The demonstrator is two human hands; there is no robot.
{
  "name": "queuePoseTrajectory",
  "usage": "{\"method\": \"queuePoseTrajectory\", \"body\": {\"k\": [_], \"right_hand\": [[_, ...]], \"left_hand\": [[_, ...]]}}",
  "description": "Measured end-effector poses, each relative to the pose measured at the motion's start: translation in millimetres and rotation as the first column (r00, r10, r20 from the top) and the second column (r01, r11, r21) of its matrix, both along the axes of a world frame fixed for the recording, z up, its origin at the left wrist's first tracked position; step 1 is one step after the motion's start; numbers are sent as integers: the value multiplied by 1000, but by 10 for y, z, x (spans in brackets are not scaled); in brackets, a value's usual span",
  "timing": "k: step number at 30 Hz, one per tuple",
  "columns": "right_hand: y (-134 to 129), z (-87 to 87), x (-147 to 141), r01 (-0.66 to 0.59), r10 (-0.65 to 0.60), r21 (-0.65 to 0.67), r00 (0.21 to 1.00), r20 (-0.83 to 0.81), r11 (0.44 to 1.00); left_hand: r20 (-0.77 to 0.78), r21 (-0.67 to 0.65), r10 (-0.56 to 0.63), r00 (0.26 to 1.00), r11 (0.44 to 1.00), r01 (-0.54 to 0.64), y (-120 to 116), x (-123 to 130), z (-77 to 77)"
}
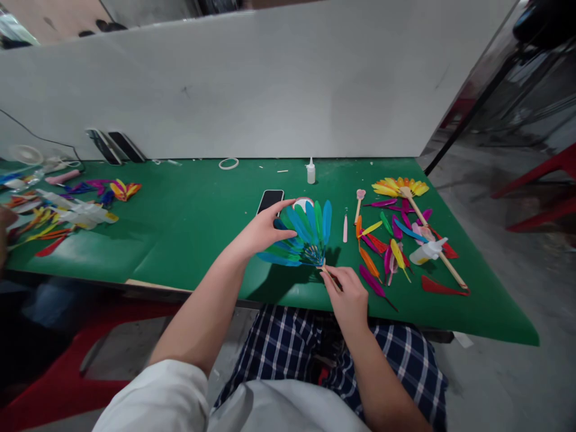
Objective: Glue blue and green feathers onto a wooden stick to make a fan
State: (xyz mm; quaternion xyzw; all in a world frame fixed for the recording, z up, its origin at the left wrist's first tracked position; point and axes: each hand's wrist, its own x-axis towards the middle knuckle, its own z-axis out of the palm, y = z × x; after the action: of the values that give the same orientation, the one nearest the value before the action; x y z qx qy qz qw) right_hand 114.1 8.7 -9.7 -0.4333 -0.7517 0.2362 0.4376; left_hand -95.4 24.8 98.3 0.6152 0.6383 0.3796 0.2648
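Blue-green feather fan (310,231), left hand (266,230) gripping feathers (327,219), right hand (348,294) pinching stick (324,269), white bottle (311,173) too small to read

You hold the feather fan (306,235) above the green tabletop (198,210), near its front edge. The fan is spread: blue and green feathers (326,223) radiate upward and to your left. Their bases converge at the upper end of a thin wooden handle (332,277), which slants down to your right, partly covered by your grip.
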Motion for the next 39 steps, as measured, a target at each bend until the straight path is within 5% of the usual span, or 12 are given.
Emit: {"method": "queuePoseTrajectory", "body": {"k": [14, 20, 23, 27, 30, 34, 36, 39], "right_hand": [[13, -5, -6, 1, -2, -13, 1000, -29, 1000], [50, 39, -10, 31, -47, -122, 991, -128, 992], [80, 44, -27, -8, -76, -329, 968, -240, 944], [119, 40, -49, -124, -137, -565, 908, -397, 815], [127, 41, -57, -171, -143, -599, 887, -440, 782], [105, 33, -67, -179, -128, -607, 895, -427, 774], [94, 22, -69, -178, -117, -609, 903, -413, 773], [87, 3, -66, -180, -103, -603, 909, -404, 777]], "left_hand": [[51, 21, 24, 998, 999, -25, -19, 17, 15], [332, 17, 191, 924, 978, -208, -138, -166, -1], [456, 46, 334, 825, 917, -397, -218, -268, -208], [541, -64, 431, 722, 877, -476, -287, -288, -490], [518, -17, 437, 735, 865, -502, -230, -237, -416], [334, 165, 238, 912, 938, -305, 47, -128, 15], [158, 133, 41, 987, 989, -63, 224, -63, 214], [-53, 9, -160, 986, 987, 160, 435, 25, 370]]}}
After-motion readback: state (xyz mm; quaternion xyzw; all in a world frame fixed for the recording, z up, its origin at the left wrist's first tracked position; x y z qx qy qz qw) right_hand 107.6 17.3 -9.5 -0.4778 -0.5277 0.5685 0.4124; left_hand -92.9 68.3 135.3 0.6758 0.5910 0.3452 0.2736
